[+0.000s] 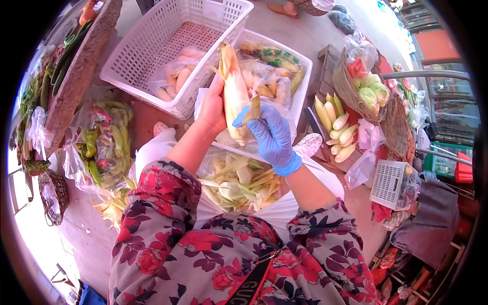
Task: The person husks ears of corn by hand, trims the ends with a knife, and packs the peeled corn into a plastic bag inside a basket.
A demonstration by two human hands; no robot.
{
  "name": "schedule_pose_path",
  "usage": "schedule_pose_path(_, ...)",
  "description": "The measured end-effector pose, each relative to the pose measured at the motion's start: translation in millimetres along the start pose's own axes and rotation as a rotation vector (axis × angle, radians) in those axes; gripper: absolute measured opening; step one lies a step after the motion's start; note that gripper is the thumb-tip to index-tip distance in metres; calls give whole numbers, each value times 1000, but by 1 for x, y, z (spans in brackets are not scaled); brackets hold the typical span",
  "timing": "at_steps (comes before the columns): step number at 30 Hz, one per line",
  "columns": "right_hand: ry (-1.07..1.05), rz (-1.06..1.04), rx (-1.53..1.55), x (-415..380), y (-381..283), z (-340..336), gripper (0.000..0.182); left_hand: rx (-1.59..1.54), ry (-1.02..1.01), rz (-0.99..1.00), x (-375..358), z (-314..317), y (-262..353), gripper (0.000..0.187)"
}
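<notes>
An ear of corn [235, 104], still in pale husk, stands nearly upright in front of my chest. My bare left hand [213, 111] is closed around its left side. On my right hand [274, 140] is a blue glove, and its fingers pinch a brownish strip of husk [253, 111] beside the ear's lower part. Whether that strip is still joined to the ear is hidden by the fingers. Between my legs, below the hands, a bag of loose husks [239, 184] lies open.
Ahead stand a large white crate [122, 66] with bagged produce and a smaller white bin [304, 76]. Several peeled ears of corn [336, 127] are piled at right, near a wicker basket [351, 89]. Bagged green peppers [119, 134] lie at left beside a stone ledge [84, 76].
</notes>
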State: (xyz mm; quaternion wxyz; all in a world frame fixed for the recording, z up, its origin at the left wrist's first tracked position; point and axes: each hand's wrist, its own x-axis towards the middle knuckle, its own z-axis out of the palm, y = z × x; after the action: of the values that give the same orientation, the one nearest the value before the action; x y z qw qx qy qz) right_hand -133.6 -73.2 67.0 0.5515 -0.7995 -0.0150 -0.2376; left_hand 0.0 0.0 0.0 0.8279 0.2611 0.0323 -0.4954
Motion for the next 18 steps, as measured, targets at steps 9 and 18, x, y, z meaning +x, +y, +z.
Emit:
schedule_pose_path(9, -211, 691, 612, -10, -40, -12, 16, 95, 36, 106, 1, -8, 29, 50)
schedule_pose_path(18, -13, 698, 354, 0, 18, 7, 55, 154, -239, 77, -16, 15, -3, 47)
